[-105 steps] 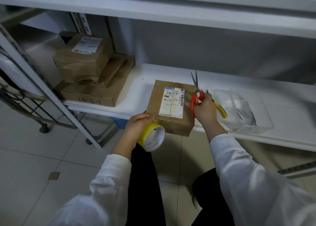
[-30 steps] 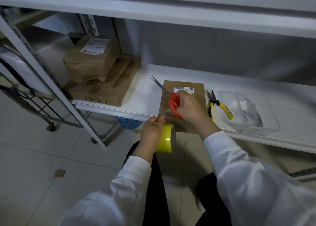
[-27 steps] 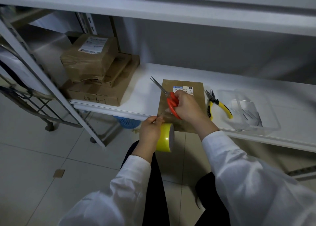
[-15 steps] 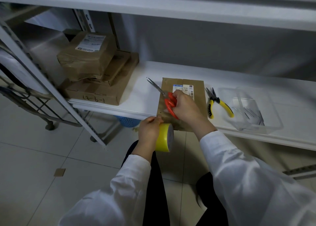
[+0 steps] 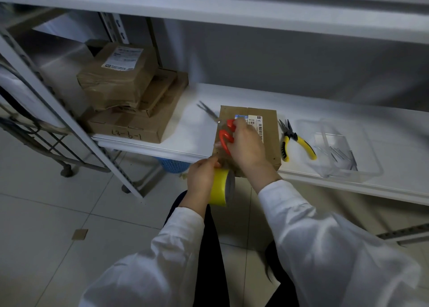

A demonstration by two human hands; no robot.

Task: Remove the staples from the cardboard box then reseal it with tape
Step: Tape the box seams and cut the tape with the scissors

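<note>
A flat brown cardboard box (image 5: 269, 130) with a white shipping label lies on the white shelf (image 5: 192, 130), its near edge at the shelf's front. My right hand (image 5: 247, 147) rests over the box and grips red-handled scissors (image 5: 224, 133), whose blades are spread and point up-left past the box's left edge. My left hand (image 5: 201, 179) holds a yellow tape roll (image 5: 221, 187) just below the box's near left corner, in front of the shelf edge. A short strip of clear tape seems to run from the roll up to the box.
Yellow-handled pliers (image 5: 293, 140) lie right of the box. A clear plastic tray (image 5: 339, 148) holding several metal staples sits further right. Stacked cardboard parcels (image 5: 130, 97) fill the shelf's left end. A metal cart (image 5: 27, 130) and a blue basket (image 5: 173, 166) stand on the tiled floor.
Over the last seconds my right hand carried the scissors from the box's right side to its left. Since half a second ago the scissor blades have spread; both hands stay near the box's near left corner.
</note>
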